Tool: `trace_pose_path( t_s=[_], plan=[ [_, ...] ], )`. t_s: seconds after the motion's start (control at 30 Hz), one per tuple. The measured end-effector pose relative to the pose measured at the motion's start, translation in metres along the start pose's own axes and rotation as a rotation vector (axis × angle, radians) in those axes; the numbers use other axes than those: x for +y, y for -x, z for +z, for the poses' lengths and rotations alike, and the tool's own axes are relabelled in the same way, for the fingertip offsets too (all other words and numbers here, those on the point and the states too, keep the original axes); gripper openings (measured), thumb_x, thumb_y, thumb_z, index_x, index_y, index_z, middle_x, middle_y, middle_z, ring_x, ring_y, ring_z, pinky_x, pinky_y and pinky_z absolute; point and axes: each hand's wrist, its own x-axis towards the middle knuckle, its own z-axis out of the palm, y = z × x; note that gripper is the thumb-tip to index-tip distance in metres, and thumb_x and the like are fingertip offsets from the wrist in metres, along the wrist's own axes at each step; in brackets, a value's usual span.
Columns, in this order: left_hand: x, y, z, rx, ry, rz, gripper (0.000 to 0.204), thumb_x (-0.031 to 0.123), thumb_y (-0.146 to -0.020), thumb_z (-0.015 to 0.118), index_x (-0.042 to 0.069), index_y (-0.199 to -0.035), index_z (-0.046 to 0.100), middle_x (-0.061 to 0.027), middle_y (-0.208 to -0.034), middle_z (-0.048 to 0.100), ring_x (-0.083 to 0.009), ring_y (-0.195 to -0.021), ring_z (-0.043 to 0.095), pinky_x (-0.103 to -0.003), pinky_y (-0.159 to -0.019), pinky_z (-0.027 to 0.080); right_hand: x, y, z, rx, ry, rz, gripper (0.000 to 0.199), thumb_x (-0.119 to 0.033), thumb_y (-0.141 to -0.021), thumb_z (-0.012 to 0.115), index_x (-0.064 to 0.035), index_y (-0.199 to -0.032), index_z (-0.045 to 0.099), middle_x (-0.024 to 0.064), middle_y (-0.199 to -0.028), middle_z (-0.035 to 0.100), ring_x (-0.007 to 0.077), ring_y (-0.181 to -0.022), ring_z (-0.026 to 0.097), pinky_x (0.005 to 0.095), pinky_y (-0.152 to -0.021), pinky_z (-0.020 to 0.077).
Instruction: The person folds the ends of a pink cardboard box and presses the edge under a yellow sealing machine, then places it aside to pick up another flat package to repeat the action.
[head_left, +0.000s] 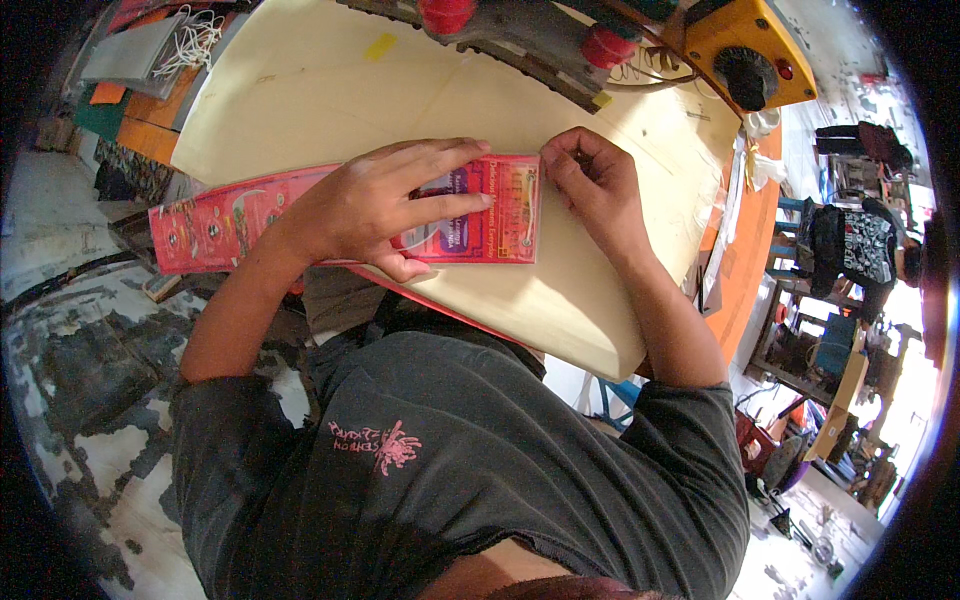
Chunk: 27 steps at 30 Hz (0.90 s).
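Observation:
A long strip of red printed plastic packaging [512, 225] lies across the cream-covered tabletop [300, 80], and its left part runs out past the table's near left edge. My left hand [385, 205] rests on the strip with its fingers spread, pointing right, and the thumb lies near the strip's lower edge. Beside the strip's upper right corner is my right hand [600, 185], its fingers curled in and the thumb against the forefinger. Whatever is between those fingertips is hidden. Another red edge of plastic [450, 308] shows below the table's near edge, by my shirt.
Beyond the strip stands a grey metal machine bar [530, 50] with red knobs [608, 46]. A yellow control box [755, 55] with a black dial is at the far right. White cord [190, 45] lies on a grey case at the far left. A person [865, 245] is off to the right.

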Motion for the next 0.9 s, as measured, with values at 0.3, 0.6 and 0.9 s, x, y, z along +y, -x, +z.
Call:
trace_pose_path(
  t_s=[0.3,0.6,0.9],
  plan=[
    [-0.002,0.002,0.004,-0.004,-0.02,0.003,0.082,0.042,-0.072,0.086,0.015,-0.147,0.066,-0.0273,-0.164,0.047,-0.0445,-0.146,0.054,-0.053,-0.12,0.047,-0.006,0.0,0.0,-0.023,0.047,0.041,0.021,-0.017,-0.103,0.066,0.0036,-0.103,0.073,0.0021,-0.085,0.07,0.0087,-0.078,0.06,0.0281,-0.071,0.0503],
    [0.001,0.001,0.004,-0.033,-0.069,-0.007,0.085,0.044,-0.071,0.086,0.017,-0.149,0.065,-0.0288,-0.165,0.045,-0.0461,-0.144,0.054,-0.056,-0.117,0.047,-0.002,-0.001,-0.001,-0.01,0.06,-0.013,0.019,-0.016,-0.102,0.069,0.0021,-0.102,0.073,0.0006,-0.08,0.066,0.007,-0.076,0.057,0.027,-0.069,0.0492],
    [0.03,-0.004,0.009,-0.02,-0.268,-0.06,0.093,0.04,-0.064,0.089,0.018,-0.15,0.063,-0.0261,-0.162,0.047,-0.0438,-0.141,0.053,-0.058,-0.112,0.048,-0.002,0.005,0.009,0.168,0.218,-0.142,0.011,-0.009,-0.095,0.073,0.0011,-0.095,0.071,0.0048,-0.077,0.071,0.0076,-0.069,0.06,0.0279,-0.065,0.0521]
  ],
)
